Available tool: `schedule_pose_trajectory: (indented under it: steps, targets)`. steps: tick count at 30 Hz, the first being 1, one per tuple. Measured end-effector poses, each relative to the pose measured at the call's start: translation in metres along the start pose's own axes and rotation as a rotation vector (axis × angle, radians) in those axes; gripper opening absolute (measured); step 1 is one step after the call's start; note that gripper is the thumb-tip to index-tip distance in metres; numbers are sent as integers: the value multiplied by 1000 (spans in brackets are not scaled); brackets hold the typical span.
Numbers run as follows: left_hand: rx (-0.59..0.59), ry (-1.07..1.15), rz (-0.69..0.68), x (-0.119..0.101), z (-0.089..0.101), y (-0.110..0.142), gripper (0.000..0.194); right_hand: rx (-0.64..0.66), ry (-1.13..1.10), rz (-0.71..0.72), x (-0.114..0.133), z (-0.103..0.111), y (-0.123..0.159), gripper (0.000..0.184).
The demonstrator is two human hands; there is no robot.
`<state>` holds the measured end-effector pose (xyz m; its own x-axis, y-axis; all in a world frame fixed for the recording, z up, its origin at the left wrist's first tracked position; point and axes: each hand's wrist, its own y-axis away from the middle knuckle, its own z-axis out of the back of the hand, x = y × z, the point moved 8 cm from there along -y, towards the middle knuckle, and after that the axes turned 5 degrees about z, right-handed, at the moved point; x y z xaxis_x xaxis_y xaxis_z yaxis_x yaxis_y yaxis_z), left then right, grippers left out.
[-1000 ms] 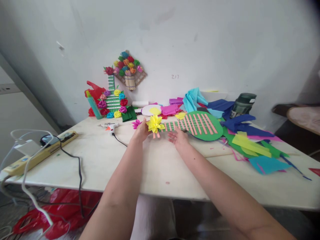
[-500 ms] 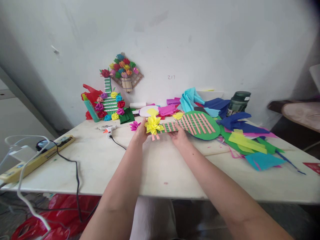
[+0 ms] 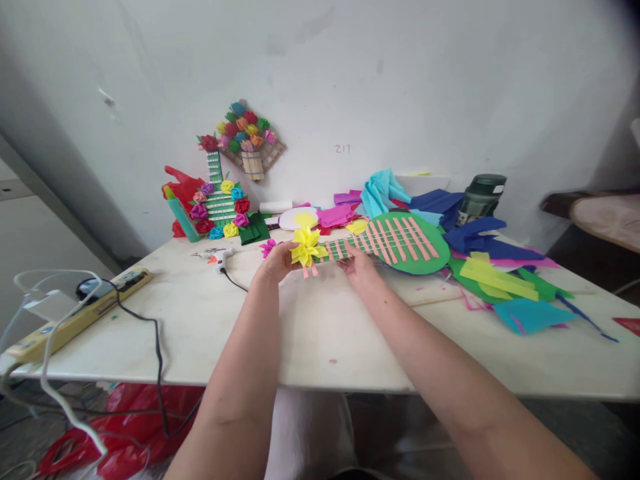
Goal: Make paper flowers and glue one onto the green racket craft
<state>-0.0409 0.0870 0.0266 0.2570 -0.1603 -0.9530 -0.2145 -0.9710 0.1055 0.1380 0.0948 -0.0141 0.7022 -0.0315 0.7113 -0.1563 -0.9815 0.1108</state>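
Both hands hold a green paper guitar [image 3: 400,248] just above the table, its round body to the right and its neck to the left. Pink strips cross it, with thin pale strings along its length. My left hand [image 3: 278,261] grips the neck's end beside a yellow paper flower [image 3: 307,247]; its fingers are partly hidden behind. My right hand [image 3: 359,265] is closed around the neck near the body, thumb in front and fingers below. A magenta paper flower [image 3: 269,248] lies just behind my left hand.
A glue gun [image 3: 221,259] with a black cord lies left, near a yellow power strip [image 3: 85,317]. A flower-trimmed green guitar [image 3: 220,203] and a glue bottle [image 3: 181,215] stand behind. Coloured paper [image 3: 500,277] and a dark green flask [image 3: 481,200] are at right.
The paper guitar's body has tilted up slightly and shifted a little right. Both hands keep their hold on the neck. The camera view has shifted slightly.
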Motion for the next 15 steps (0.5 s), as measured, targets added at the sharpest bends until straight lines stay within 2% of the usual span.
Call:
schedule_pose_trajectory:
  steps: [6, 15]
  targets:
    - [-130, 39, 35, 6, 9, 0, 21, -27, 4, 16, 2, -1, 3, 18]
    - [-156, 74, 36, 8, 12, -1, 16, 12, 17, 55, 2, -1, -1, 23]
